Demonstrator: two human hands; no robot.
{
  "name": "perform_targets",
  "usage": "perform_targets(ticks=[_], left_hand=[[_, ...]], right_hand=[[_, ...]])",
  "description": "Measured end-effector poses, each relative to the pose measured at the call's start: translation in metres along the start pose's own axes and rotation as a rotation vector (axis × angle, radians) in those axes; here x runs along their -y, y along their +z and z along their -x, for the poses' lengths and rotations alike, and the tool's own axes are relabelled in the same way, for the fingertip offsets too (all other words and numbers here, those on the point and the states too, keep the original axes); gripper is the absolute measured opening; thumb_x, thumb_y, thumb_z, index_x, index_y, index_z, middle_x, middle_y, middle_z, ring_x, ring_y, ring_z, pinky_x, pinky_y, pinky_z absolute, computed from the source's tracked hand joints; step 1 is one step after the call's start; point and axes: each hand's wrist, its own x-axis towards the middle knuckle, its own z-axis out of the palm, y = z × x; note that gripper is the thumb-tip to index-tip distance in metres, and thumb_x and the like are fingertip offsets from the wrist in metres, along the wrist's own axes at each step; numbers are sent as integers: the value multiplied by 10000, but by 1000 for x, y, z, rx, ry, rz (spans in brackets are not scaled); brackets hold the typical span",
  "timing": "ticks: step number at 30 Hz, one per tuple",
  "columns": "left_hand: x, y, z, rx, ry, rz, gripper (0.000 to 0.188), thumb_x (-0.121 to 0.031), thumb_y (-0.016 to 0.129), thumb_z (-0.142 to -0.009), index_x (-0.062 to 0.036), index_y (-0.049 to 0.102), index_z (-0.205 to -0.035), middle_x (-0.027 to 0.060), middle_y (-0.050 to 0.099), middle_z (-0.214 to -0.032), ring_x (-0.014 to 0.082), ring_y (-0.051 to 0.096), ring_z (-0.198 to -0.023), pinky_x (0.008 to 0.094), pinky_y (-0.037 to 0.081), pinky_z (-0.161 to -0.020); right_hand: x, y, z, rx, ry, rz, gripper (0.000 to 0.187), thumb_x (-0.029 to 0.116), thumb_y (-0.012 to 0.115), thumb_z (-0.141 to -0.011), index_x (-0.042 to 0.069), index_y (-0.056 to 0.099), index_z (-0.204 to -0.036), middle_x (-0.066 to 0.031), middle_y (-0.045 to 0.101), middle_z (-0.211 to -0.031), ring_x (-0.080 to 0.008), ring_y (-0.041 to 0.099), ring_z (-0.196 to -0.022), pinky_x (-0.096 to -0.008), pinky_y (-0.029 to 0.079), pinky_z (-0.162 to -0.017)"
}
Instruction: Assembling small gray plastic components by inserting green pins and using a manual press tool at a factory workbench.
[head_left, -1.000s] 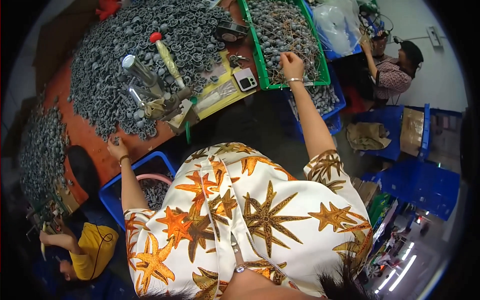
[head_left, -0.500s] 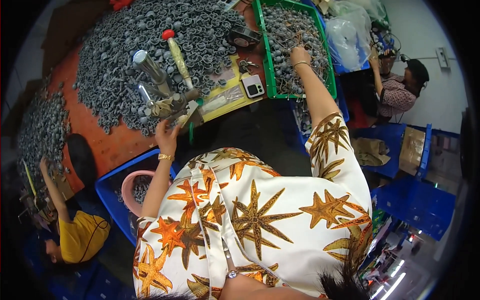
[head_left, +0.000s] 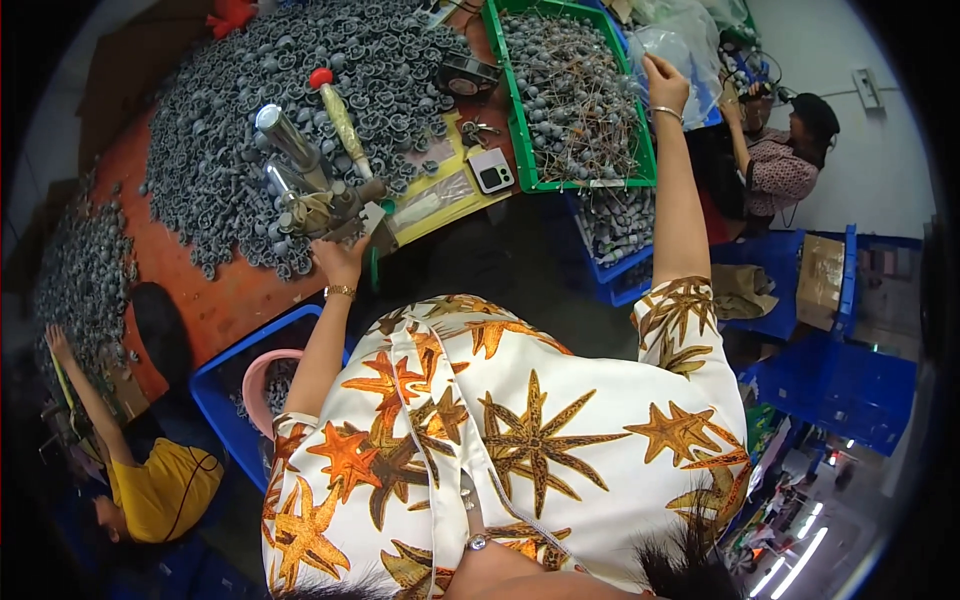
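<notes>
My left hand (head_left: 338, 262) reaches up to the base of a hand press (head_left: 340, 205) at the table's front edge. Its fingers are bent in against the press, and what they pinch is hidden. The press has shiny metal cylinders (head_left: 288, 135) and a lever (head_left: 344, 125) with a wrapped grip and red knob. My right hand (head_left: 668, 88) is raised just past the right rim of a green crate (head_left: 648, 165). Thumb and fingers are pinched together; anything between them is too small to name. Inside the crate lie grey ball-shaped parts (head_left: 570, 100) with thin wire-like stems.
Grey plastic parts (head_left: 220, 150) heap over the red table (head_left: 240, 285). A phone (head_left: 490, 172) and keys (head_left: 478, 130) lie near the press. Blue crates (head_left: 225, 385) stand below. One person in yellow (head_left: 165, 480) works at left, another (head_left: 790, 165) at right, beside clear plastic bags (head_left: 680, 55).
My right hand has come up out of the green crate and moved right, past its rim, fingers pinched. My left hand stays at the press with its fingers tucked further in.
</notes>
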Motion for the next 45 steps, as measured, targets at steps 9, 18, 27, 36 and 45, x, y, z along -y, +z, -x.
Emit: perform_targets(ticks=[9, 18, 27, 36, 45], left_hand=[[-21, -84, 26, 290, -180, 508, 265, -202, 651, -741, 20, 578, -868, 104, 545, -871, 230, 503, -832, 332, 415, -752], [-207, -277, -21, 1089, 593, 2417, 285, -275, 519, -851, 5, 542, -804, 209, 531, -942, 340, 567, -835, 407, 500, -681], [-259, -311, 2, 794, 492, 2743, 300, -311, 574, -751, -17, 524, -717, 175, 525, -801, 227, 564, -689, 260, 448, -532], [-197, -290, -6, 1074, 966, 2434, 250, -218, 535, -842, 29, 571, -833, 214, 531, -926, 352, 563, -775, 407, 493, -645], [66, -81, -63, -90, -390, 747, 213, 14, 630, -678, -21, 619, -888, 68, 626, -877, 114, 590, -753, 231, 471, -681]], right_hand=[[13, 1, 22, -26, 379, -825, 88, 108, 566, -815, 25, 576, -844, -107, 622, -722, -143, 562, -517, -224, 445, -437], [93, 30, 132, 587, 350, -927, 188, 195, 505, -871, 37, 546, -778, -59, 548, -667, -117, 465, -550, -228, 359, -480], [148, 82, 252, 1145, 552, -1326, 207, 159, 417, -908, 6, 550, -949, -58, 526, -667, -156, 512, -649, -246, 375, -507], [139, 91, 274, 1193, 557, -1146, 221, 179, 431, -903, 0, 554, -862, -31, 488, -610, -110, 423, -496, -212, 324, -443], [131, 77, 289, 1092, 624, -948, 167, 122, 533, -848, -20, 605, -796, -43, 581, -638, -59, 479, -480, -168, 367, -445]])
